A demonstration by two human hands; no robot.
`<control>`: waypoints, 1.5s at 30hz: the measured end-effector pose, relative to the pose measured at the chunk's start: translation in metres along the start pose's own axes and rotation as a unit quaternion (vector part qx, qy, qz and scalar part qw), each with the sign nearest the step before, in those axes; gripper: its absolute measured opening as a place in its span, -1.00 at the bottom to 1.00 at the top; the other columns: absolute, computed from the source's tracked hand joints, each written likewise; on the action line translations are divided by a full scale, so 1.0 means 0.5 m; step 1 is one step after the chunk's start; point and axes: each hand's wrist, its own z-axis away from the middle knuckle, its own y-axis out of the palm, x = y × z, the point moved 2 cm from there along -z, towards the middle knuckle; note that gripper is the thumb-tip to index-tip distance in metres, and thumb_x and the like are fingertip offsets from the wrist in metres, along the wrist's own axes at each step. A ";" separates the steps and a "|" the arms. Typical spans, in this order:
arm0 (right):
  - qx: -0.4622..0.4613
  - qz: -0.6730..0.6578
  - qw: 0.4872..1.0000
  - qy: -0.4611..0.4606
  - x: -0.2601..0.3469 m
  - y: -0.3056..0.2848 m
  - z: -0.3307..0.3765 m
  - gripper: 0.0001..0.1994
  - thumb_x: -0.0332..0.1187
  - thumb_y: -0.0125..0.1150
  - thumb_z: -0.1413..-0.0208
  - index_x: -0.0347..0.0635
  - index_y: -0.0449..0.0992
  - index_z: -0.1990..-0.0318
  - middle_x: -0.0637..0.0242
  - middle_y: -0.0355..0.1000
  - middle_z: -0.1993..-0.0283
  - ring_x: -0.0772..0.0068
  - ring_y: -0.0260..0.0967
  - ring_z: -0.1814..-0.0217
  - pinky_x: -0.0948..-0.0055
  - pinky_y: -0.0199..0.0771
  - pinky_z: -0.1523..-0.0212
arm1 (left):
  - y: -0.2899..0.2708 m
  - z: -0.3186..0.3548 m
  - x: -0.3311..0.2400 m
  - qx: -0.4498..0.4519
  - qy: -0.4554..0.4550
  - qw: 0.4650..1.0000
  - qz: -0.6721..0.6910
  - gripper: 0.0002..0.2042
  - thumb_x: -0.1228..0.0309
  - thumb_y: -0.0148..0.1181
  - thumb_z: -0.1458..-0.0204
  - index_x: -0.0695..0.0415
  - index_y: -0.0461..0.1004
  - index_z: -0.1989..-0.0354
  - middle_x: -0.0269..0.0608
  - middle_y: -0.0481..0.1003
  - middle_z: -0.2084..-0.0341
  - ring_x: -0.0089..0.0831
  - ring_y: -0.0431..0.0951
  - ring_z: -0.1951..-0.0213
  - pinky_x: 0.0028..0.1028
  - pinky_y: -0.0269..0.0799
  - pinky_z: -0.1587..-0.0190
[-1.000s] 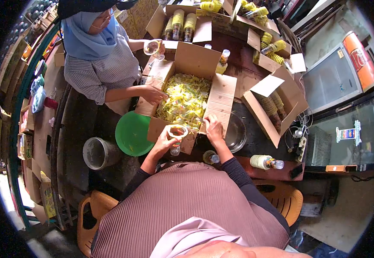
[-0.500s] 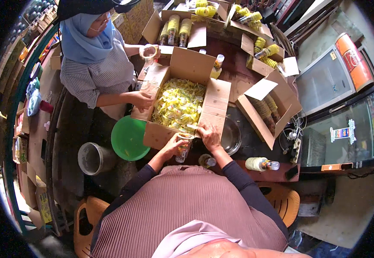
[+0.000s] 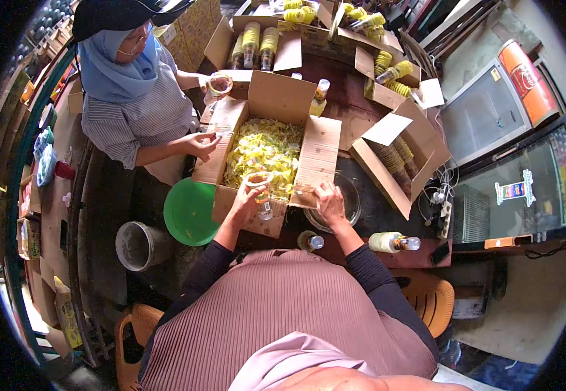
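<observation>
My left hand (image 3: pixel 242 207) is closed round a clear plastic bottle (image 3: pixel 265 210) with an amber ring (image 3: pixel 259 178), like a tape roll, at its upper end. It is above the near edge of an open cardboard box (image 3: pixel 319 153) filled with yellow, crumpled plastic-looking pieces (image 3: pixel 267 146). Beside the box's right flap, my right hand (image 3: pixel 330 204) has its fingers pinched together; a small pale bit shows near its fingertips, too small to name. Behind that hand is a round metal basin (image 3: pixel 354 212). A short bottle (image 3: pixel 310 242) stands between my forearms.
A co-worker (image 3: pixel 143 104) at the far left holds an amber ring (image 3: pixel 220 83). A green basin (image 3: pixel 188 215) and grey bucket (image 3: pixel 141 246) sit at left. A yellow-wrapped bottle (image 3: pixel 392 242) lies at right. Boxes (image 3: pixel 420 146) of yellow-wrapped bottles stand behind; a glass-door fridge (image 3: pixel 524 189) is far right.
My left hand has raised the bottle and ring up and left over the box. My right hand has moved a little right, away from it. The co-worker's raised hand has shifted slightly.
</observation>
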 end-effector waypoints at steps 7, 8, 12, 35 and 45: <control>-0.059 -0.252 0.955 0.144 0.044 -0.066 -0.031 -0.93 -0.55 0.08 0.00 -0.29 0.43 0.33 0.11 0.38 0.32 0.08 0.38 0.24 0.24 0.39 0.20 | 0.036 0.032 -0.037 0.055 0.075 0.987 -0.135 -0.44 0.39 0.24 0.07 0.14 0.21 -0.14 -0.25 0.41 0.08 -0.48 0.42 0.04 -0.48 0.38 0.04; -0.067 -0.274 0.948 0.145 0.058 -0.082 -0.039 -0.92 -0.57 0.08 0.00 -0.29 0.43 0.32 0.11 0.38 0.32 0.10 0.39 0.25 0.27 0.40 0.21 | 0.036 0.034 -0.035 0.057 0.081 0.985 -0.141 -0.43 0.39 0.26 0.08 0.14 0.21 -0.14 -0.25 0.41 0.10 -0.47 0.42 0.03 -0.47 0.39 0.05; -0.071 -0.315 0.939 0.122 0.074 -0.097 -0.045 -0.91 -0.57 0.09 0.00 -0.28 0.45 0.30 0.12 0.35 0.34 0.08 0.34 0.22 0.24 0.36 0.18 | 0.071 0.047 -0.065 0.059 0.089 0.955 -0.276 -0.40 0.40 0.34 0.13 0.18 0.19 -0.10 -0.22 0.41 0.15 -0.45 0.43 0.06 -0.46 0.40 0.07; -0.066 -0.126 0.984 -0.109 0.128 -0.115 -0.022 -0.81 -0.49 0.17 0.11 -0.17 0.51 0.26 0.28 0.40 0.33 0.25 0.39 0.28 0.30 0.44 0.31 | 0.126 0.070 -0.142 -0.018 0.195 0.738 -0.646 -0.35 0.21 0.36 0.22 0.23 0.28 -0.07 0.02 0.45 0.19 -0.03 0.49 0.17 -0.19 0.43 0.17; -0.064 -0.091 0.982 -0.151 0.117 -0.086 -0.031 -0.87 -0.44 0.15 0.10 -0.14 0.51 0.33 0.30 0.36 0.37 0.27 0.37 0.32 0.32 0.43 0.33 | 0.099 0.034 -0.132 0.154 0.091 0.890 -0.420 -0.52 0.27 0.35 0.14 0.22 0.34 0.08 -0.12 0.48 0.29 -0.31 0.51 0.25 -0.38 0.43 0.16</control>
